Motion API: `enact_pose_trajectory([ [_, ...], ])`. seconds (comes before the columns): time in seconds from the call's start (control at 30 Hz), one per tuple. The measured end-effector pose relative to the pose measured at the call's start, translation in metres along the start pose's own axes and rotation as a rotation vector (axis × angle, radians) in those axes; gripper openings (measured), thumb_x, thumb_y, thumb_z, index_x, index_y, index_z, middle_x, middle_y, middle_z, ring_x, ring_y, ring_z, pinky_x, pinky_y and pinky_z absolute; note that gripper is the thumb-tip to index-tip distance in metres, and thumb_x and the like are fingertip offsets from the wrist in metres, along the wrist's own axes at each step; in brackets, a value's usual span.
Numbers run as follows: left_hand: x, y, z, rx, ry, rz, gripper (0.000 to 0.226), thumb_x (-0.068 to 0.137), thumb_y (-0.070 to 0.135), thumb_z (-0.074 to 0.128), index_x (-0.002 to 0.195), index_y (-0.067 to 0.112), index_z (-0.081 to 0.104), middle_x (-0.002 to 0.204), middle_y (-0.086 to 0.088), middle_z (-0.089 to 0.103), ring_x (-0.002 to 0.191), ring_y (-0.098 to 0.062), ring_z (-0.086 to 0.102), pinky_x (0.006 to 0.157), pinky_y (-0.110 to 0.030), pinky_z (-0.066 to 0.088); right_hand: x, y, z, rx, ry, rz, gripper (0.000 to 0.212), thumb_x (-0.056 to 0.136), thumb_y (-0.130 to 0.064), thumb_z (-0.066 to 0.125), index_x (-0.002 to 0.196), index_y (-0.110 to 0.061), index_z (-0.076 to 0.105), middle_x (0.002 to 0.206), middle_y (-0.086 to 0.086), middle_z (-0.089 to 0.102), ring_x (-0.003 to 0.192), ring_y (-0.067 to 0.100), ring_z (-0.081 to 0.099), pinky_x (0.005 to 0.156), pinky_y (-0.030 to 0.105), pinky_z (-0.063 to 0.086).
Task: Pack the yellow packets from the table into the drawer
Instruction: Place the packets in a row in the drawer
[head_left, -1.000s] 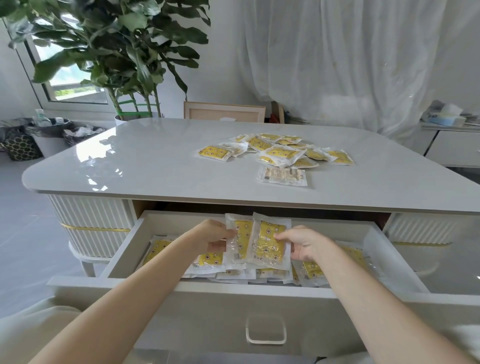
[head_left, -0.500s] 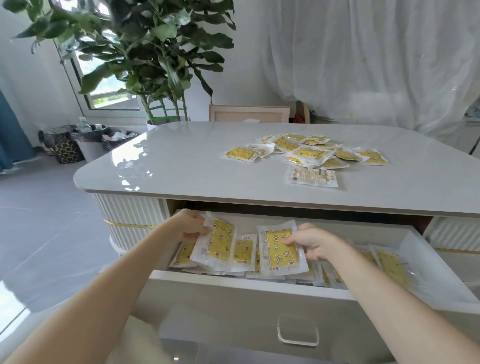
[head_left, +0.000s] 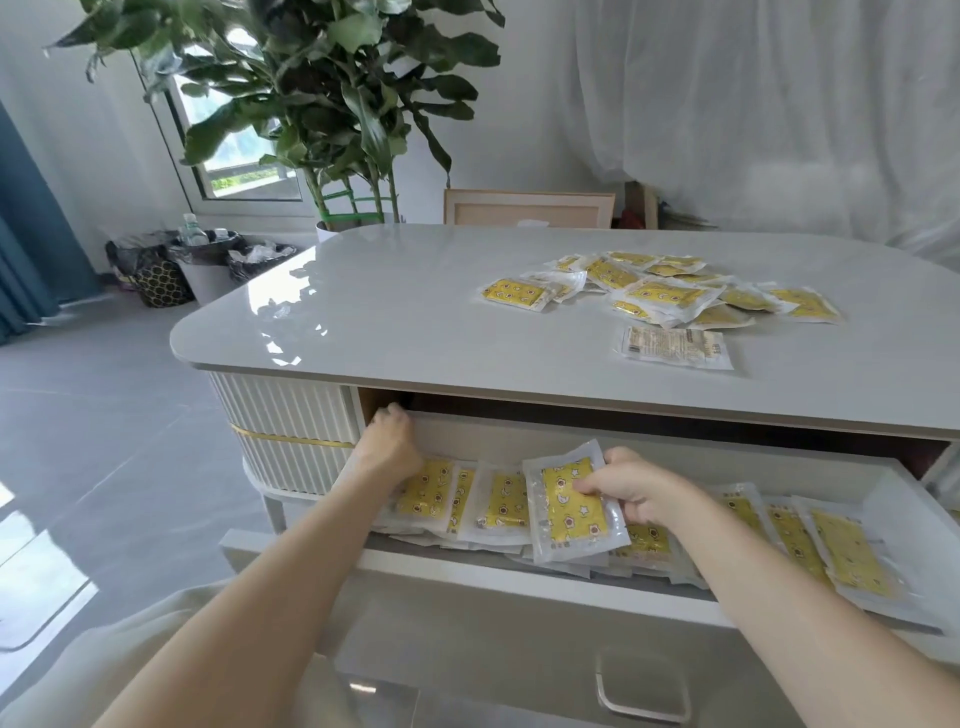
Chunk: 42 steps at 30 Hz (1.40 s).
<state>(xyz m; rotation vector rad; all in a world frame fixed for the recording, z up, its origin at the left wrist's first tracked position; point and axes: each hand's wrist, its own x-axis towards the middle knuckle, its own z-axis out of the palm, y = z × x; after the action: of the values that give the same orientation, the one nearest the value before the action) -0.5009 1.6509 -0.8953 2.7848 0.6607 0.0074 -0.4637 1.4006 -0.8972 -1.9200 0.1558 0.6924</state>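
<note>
1. The right hand (head_left: 631, 486) pinches one packet (head_left: 569, 506) by its right edge, thumb on the yellow face and fingers behind. The packet stands tilted with its long axis near upright, over the middle of the drawer (head_left: 467, 571). Its lower edge is down among the packets already in.
2. The left hand (head_left: 387, 449) is at the drawer's far-left corner with fingers curled, just above the leftmost packet (head_left: 426, 491). Cannot tell whether it grips anything.
3. Key relation: the held packet lies to the left of the right hand's grip and overlaps its left neighbour (head_left: 501, 506), which leans the same way. Judgement: the next move is to lay it against that neighbour. The right hand can do this alone.
4. Drawer contents: an overlapping row of yellow packets runs left to right, with loose ones underneath. Those at the right end (head_left: 852, 561) lie flatter.
5. On the table (head_left: 415, 322) a pile (head_left: 665, 293) waits on the far right part. One packet, printed side up (head_left: 675, 347), lies nearest the drawer. The right hand is the nearer hand to it.
6. Judgement: the task is partway done, with many packets not yet moved.
</note>
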Motion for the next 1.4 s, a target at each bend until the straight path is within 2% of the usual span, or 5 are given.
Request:
enact_pose_trajectory([
  [0.27, -0.008, 0.017, 0.013, 0.158, -0.286, 0.136, 0.027, 0.090, 0.007, 0.041, 0.108, 0.006, 0.061, 0.106, -0.010, 0.063, 0.082, -0.023, 0.055, 0.062, -0.029, 0.043, 0.004, 0.004, -0.005, 0.051, 0.088, 0.018, 0.035, 0.087, 0.008, 0.059, 0.119, -0.001, 0.048, 0.114, 0.023, 0.061, 0.098, 0.037, 0.066, 0.083, 0.054, 0.055],
  [0.53, -0.025, 0.039, 0.001, 0.217, -0.277, 0.227, 0.042, 0.090, 0.009, 0.041, 0.129, 0.018, 0.053, 0.126, -0.003, 0.058, 0.111, -0.023, 0.058, 0.081, -0.029, 0.048, -0.002, 0.003, -0.032, 0.097, 0.218, 0.051, 0.043, 0.087, 0.011, 0.059, 0.127, 0.004, 0.045, 0.120, 0.026, 0.059, 0.104, 0.038, 0.063, 0.077, 0.048, 0.055],
  [0.7, -0.043, 0.075, 0.003, 0.091, -0.266, 0.425, 0.039, 0.094, 0.024, 0.044, 0.132, 0.029, 0.049, 0.132, 0.004, 0.055, 0.116, -0.019, 0.055, 0.092, -0.033, 0.049, 0.002, 0.016, -0.065, -0.058, 0.271, 0.097, 0.051, 0.084, 0.009, 0.061, 0.132, 0.005, 0.043, 0.126, 0.025, 0.054, 0.109, 0.038, 0.059, 0.093, 0.051, 0.051],
  [1.1, -0.064, 0.114, 0.027, 0.291, -0.562, 0.613, 0.051, 0.099, 0.024, 0.034, 0.148, 0.031, 0.026, 0.155, 0.002, 0.026, 0.140, -0.021, 0.029, 0.109, -0.034, 0.030, -0.010, 0.042, -0.083, -0.649, 0.500, 0.070, 0.038, 0.088, -0.004, 0.057, 0.126, -0.005, 0.052, 0.114, 0.010, 0.056, 0.101, 0.025, 0.059, 0.080, 0.031, 0.052],
  [1.4, -0.061, 0.111, 0.035, 0.359, -0.571, 0.591, 0.055, 0.097, 0.025, 0.036, 0.149, 0.034, 0.022, 0.157, 0.002, 0.022, 0.143, -0.023, 0.024, 0.114, -0.040, 0.027, -0.018, 0.046, -0.072, -0.968, 0.096, -0.005, 0.096, 0.068, -0.009, 0.084, 0.147, -0.033, 0.035, 0.147, 0.007, 0.029, 0.135, 0.033, 0.036, 0.109, 0.044, 0.038],
])
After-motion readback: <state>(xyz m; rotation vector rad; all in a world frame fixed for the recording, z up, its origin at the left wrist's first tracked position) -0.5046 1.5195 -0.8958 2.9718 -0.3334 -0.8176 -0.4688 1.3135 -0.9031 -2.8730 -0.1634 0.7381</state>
